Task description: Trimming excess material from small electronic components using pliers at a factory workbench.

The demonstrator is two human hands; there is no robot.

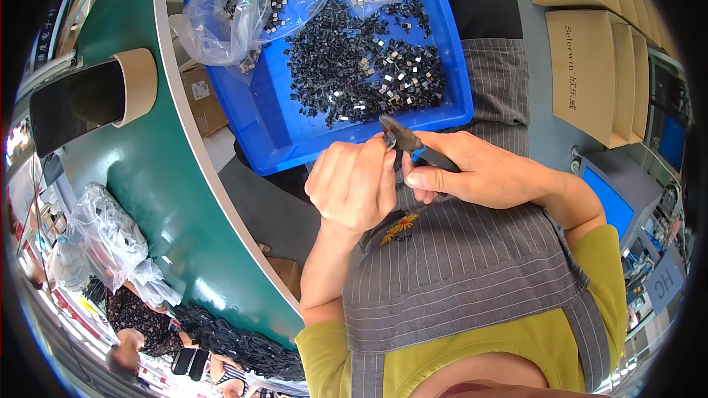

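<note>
My right hand (483,171) is closed round a pair of cutting pliers (400,135) with dark handles and a touch of blue at the joint. Their metal jaws point up and left, toward the fingertips of my left hand (350,183). The left fingers are curled and pinched together right beside the jaws; what they hold is too small and covered to make out. Just beyond both hands lies a blue plastic bin (269,149), tilted in view. Many small black pieces with silvery metal ends (332,66), like little plug connectors, are heaped in it.
Clear plastic bags (221,18) with more small parts lie over the bin's far left. A green-topped table (140,169) runs along the left, bearing a phone on a cardboard stand (136,85) and black cables (236,339). Cardboard boxes (582,77) stand at right; other people are lower left.
</note>
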